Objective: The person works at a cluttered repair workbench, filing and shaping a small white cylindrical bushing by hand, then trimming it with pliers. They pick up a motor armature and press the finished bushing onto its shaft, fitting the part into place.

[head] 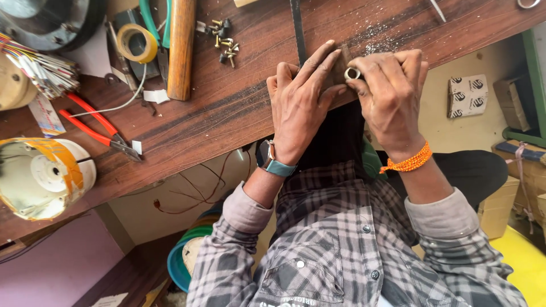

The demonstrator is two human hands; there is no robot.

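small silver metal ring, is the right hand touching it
Touching. The head view shows the right hand pinching the small silver metal ring between thumb and fingertips, no gap, beside the left hand on the brown wooden bench.

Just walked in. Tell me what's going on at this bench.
A person presses both hands on a small dark piece at the edge of the wooden bench. The left hand lies flat on it; the right hand pinches a small metal ring against it. Red-handled pliers, screws, a tape roll and a wooden handle lie nearby, untouched.
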